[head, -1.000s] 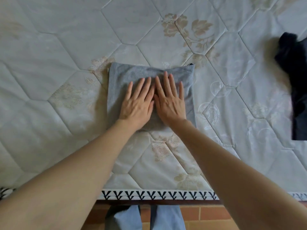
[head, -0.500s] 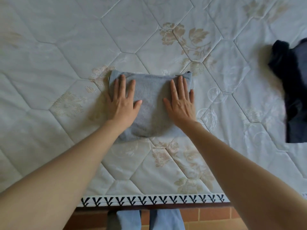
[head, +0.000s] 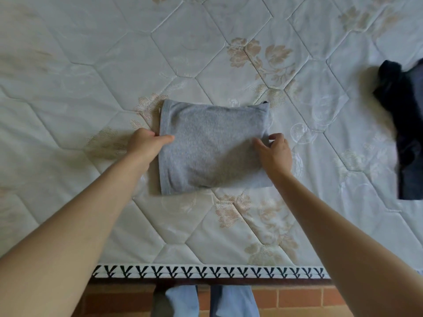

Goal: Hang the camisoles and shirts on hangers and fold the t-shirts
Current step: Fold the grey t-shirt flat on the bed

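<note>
Mattress (head: 68, 110) carries everything here, its patterned front edge running along the bottom of the view. Near the middle, somewhat toward that front edge, lies the folded grey t-shirt (head: 210, 147), a compact rectangle with its long axis running left to right, parallel to the front edge. A dark garment (head: 409, 133) lies well apart at the right edge.

The left hand (head: 146, 145) sits at the shirt's left side, thumb on top of the cloth and fingers apparently tucked under the edge, though they are hidden, so that is a guess. The right hand (head: 274, 154) sits at the right side, fingers curled and pinching the edge there. The bundle lies directly between the two hands, each equally near, so lifting it would be a matter of raising both sides together to keep the folds from sagging open.

Half a second ago both palms were pressed flat on top of the shirt; they have since slid outward to the sides and closed on the edges.
</note>
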A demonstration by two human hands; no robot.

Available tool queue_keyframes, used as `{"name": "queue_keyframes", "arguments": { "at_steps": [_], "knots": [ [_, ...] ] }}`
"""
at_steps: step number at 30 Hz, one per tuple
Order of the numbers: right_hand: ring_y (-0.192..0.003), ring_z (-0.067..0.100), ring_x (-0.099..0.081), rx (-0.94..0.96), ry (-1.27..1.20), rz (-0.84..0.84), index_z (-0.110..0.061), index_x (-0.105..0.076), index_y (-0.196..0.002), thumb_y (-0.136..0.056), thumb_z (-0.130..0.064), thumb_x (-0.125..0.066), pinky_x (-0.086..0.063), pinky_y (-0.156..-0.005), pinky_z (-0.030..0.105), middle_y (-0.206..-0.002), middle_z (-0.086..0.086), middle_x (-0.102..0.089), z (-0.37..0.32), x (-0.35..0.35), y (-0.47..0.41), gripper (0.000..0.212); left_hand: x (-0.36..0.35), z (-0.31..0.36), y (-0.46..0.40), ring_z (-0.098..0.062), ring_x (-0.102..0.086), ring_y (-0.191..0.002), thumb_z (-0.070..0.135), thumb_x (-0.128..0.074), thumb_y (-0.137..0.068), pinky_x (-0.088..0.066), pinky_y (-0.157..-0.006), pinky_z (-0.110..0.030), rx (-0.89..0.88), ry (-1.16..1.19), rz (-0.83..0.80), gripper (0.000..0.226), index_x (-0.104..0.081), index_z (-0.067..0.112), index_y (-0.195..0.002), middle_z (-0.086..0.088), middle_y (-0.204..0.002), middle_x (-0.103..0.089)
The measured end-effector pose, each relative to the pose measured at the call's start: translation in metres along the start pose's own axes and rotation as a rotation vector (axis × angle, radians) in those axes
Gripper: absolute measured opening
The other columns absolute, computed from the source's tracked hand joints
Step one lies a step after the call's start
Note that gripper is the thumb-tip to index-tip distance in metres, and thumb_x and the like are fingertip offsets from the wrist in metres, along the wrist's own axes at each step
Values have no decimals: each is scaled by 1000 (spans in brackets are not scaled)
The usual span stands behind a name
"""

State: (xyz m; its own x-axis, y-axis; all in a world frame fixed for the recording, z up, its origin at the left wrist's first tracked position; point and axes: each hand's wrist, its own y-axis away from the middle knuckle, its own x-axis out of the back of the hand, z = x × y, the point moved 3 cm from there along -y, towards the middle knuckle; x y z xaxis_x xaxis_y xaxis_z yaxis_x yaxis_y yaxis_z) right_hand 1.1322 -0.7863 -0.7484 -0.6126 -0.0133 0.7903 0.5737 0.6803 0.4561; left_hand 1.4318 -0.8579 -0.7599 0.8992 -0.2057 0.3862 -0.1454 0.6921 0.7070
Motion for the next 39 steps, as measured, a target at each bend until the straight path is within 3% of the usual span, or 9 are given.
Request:
{"name": "queue_keyframes", "arguments": {
  "at_steps": [5,9,14,17,21,24,28,33,39],
  "knots": [
    [-94,19,-48,-74,-50,-118,-7,-49,-128,-93,-50,-58,-37,-77,31,-110,3,-52,-3,1,-7,56,-3,-2,0,-8,-54,-75,27,-74,-85,-36,-58,-22,60,15,-94,30,-57,7,-100,-1,-92,-61],
    [-92,22,-54,-114,-75,-138,-7,-59,-118,-91,-52,-59,-39,-73,32,-104,6,-60,-2,2,-12,52,-9,-1,3,-17,-56,-87,29,-73,-86,-37,-60,-23,65,-2,-130,34,-57,7,-106,-5,-103,-62],
    [-97,28,-64,-180,-246,-197,-7,-64,-103,-86,-51,-66,-53,-90,44,-100,9,-68,-5,3,-15,47,-16,0,13,-30,-64,-100,38,-68,-89,-52,-87,-39,30,33,-93,38,-63,6,-109,-14,-110,-67],
    [-99,25,-62,-196,-339,-294,-12,-62,-94,-89,-43,-66,-50,-91,38,-100,6,-66,-9,1,-10,32,-15,-3,17,-32,-64,-98,53,-62,-84,-51,-93,-50,-59,45,-41,46,-61,10,-101,-15,-106,-67],
    [-100,24,-62,-76,-422,-231,-9,-61,-117,-96,-26,-59,-53,-84,34,-107,6,-66,-16,0,-6,28,-16,-1,24,-17,-52,-73,46,-49,-96,-41,-73,-32,-171,-36,23,36,-55,11,-99,2,-80,-56],
    [-96,28,-63,35,-325,-111,-3,-61,-105,-96,-28,-56,-53,-88,47,-102,11,-67,-22,4,0,27,-17,4,30,-7,-42,-63,37,-45,-101,-32,-61,-29,-235,-70,110,24,-47,17,-87,11,-70,-45],
    [-79,23,-54,201,-249,-33,3,-56,-96,-98,-26,-52,-46,-74,40,-87,14,-62,-38,17,11,29,-10,16,42,-10,-51,-77,30,-45,-102,-37,-71,-26,-292,11,177,20,-56,15,-96,10,-80,-55],
    [-61,7,-38,329,-204,37,-8,-45,-81,-99,-23,-51,-30,-53,17,-67,-5,-43,-71,56,34,24,20,45,85,-10,-50,-78,24,-47,-102,-32,-60,-2,-398,28,276,13,-53,17,-93,5,-85,-57],
    [-59,8,-36,475,-228,42,-5,-47,-84,-99,-25,-50,-29,-54,24,-66,-3,-42,-112,128,92,26,61,76,183,11,-48,-64,24,-46,-102,-33,-59,-3,-470,81,363,23,-46,21,-80,15,-74,-49]
  ]
}}
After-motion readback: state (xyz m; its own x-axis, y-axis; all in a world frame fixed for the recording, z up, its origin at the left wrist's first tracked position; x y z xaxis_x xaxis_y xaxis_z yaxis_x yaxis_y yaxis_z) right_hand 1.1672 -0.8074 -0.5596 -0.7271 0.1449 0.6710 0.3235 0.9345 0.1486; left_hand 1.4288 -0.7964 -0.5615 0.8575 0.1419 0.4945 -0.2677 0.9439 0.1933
